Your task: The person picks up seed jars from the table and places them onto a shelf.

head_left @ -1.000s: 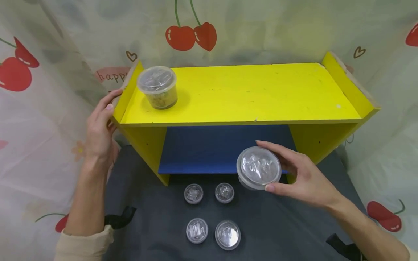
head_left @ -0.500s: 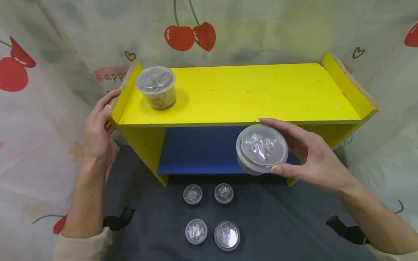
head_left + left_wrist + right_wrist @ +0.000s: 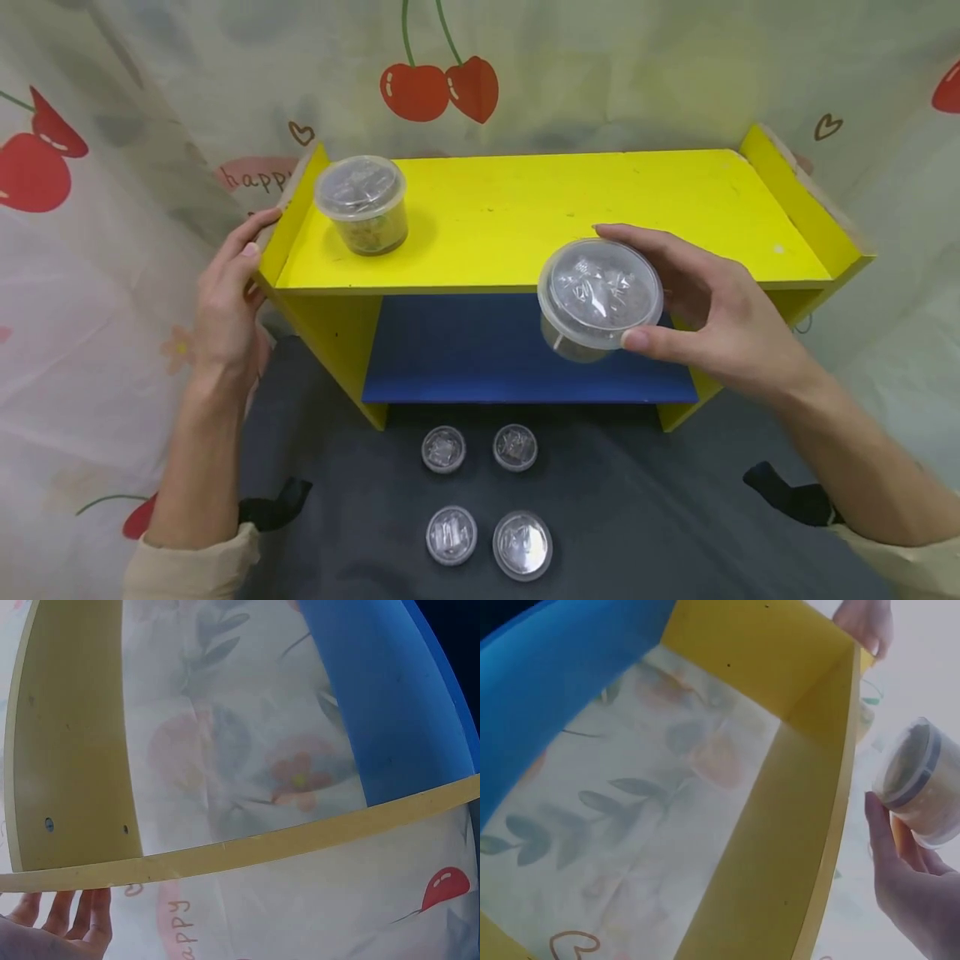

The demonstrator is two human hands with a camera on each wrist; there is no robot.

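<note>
My right hand (image 3: 712,304) grips a clear round plastic tub with a lid (image 3: 600,292) by its rim side, thumb in front and fingers behind. The tub hangs in front of the yellow top shelf's front edge, overlapping it in the head view; the right wrist view shows the tub (image 3: 922,780) tilted. My left hand (image 3: 228,292) touches the outer left side of the yellow and blue shelf unit (image 3: 525,208), and its fingers (image 3: 96,919) press there in the left wrist view. A similar lidded tub (image 3: 367,208) with brownish contents stands at the top shelf's left end.
Several small lidded cups stand in two rows on the dark cloth (image 3: 637,517) before the unit, among them a back-left cup (image 3: 443,450) and a front-right cup (image 3: 522,546). A blue lower shelf (image 3: 465,350) lies under the yellow one. Cherry-print curtain (image 3: 600,75) hangs behind.
My right hand has lifted the tub upward, from in front of the blue shelf to the yellow shelf's front edge. The left hand and the other containers have stayed in place.
</note>
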